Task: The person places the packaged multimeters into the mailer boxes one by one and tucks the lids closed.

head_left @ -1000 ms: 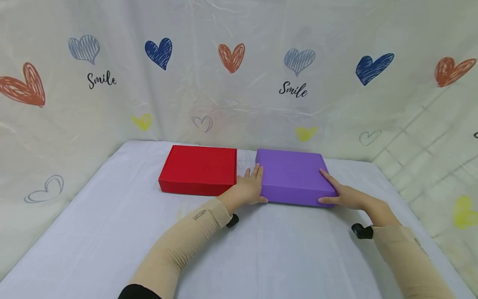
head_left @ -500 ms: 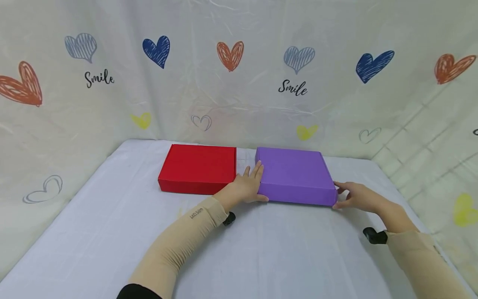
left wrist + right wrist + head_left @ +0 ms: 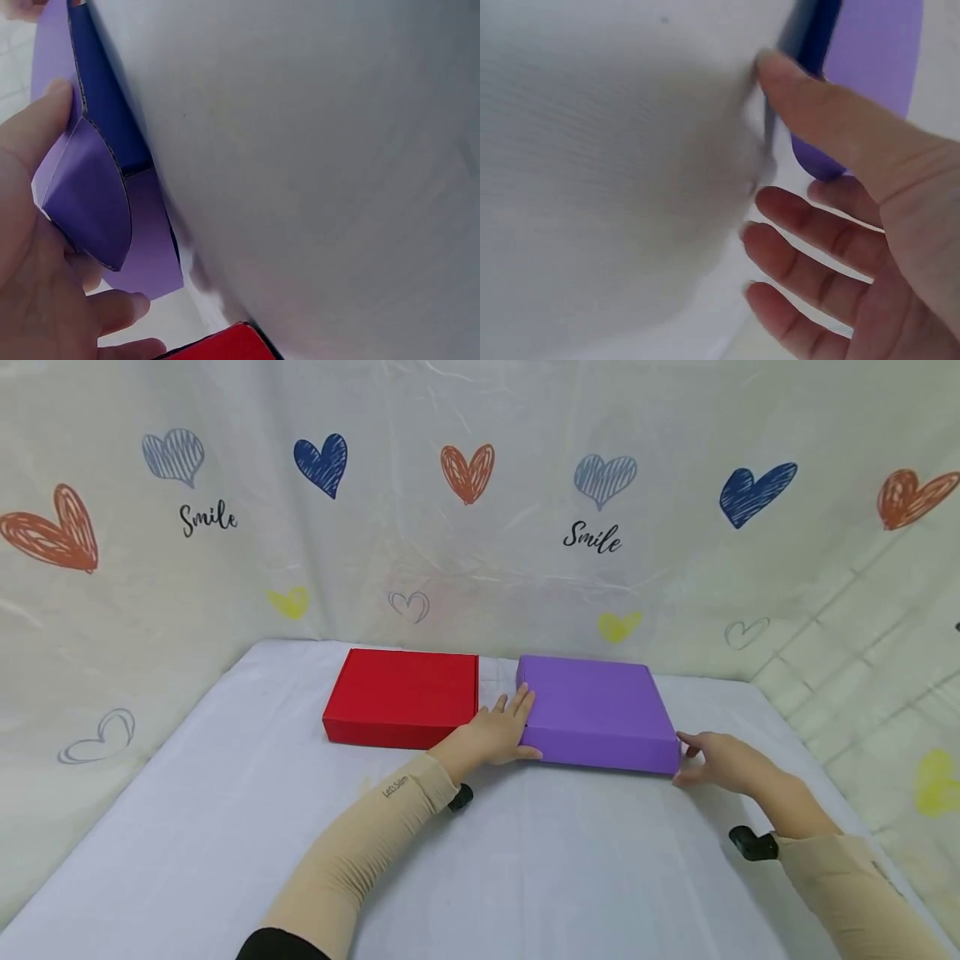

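A purple cardboard box [image 3: 596, 702] lies on the white-covered table. In the head view my left hand [image 3: 491, 735] rests against its left side with fingers extended, thumb at the front corner. The left wrist view shows that thumb on the purple front panel, beside a rounded side flap [image 3: 94, 195] that stands out from the box wall; a dark blue strip [image 3: 112, 112] shows under the panel's edge. My right hand [image 3: 731, 766] is at the front right corner, thumb low and index finger higher. Its fingers are loosely bent in the right wrist view, near another rounded flap [image 3: 816, 159].
A red cardboard box [image 3: 405, 693] lies just left of the purple one, with my left hand in the gap between them. Behind the table [image 3: 585, 877] hangs a pale sheet [image 3: 510, 568] printed with hearts and words. Both forearms wear beige sleeves [image 3: 352, 852].
My right hand has slid off the purple box's top right edge, outward and down to its front right corner. My left hand has stayed at the left side. Both boxes stay in place.
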`<state>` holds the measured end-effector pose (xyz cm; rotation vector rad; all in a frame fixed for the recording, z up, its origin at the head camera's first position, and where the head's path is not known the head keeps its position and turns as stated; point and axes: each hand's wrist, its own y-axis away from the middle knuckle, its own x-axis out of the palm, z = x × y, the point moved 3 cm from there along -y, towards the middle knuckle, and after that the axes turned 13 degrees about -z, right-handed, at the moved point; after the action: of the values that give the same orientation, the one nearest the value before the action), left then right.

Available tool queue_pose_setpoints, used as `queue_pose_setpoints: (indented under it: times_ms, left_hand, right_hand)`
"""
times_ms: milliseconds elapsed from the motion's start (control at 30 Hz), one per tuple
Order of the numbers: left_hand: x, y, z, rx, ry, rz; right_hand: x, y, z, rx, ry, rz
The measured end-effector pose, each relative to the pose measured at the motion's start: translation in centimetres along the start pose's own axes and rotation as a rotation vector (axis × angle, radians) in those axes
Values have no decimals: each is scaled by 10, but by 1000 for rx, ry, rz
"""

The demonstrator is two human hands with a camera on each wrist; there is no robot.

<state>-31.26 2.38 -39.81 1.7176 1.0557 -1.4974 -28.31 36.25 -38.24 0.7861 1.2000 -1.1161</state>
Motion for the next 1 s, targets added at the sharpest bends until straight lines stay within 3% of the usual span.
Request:
queue_pose_setpoints:
  times_ms: [133, 233, 467, 1000]
  left_hand:
    - [1, -1, 1, -6, 16, 6]
    - [3, -1, 2, -7, 29, 10]
    - [2, 1, 4, -6, 83, 24]
    - [0, 0, 6, 10, 153, 48]
  right_hand:
    - [2, 1, 5, -34, 100, -35]
    - [3, 3, 5, -75, 106, -69]
    - [6, 8, -8, -99, -160, -62]
    - [3, 10, -21, -34, -323, 64]
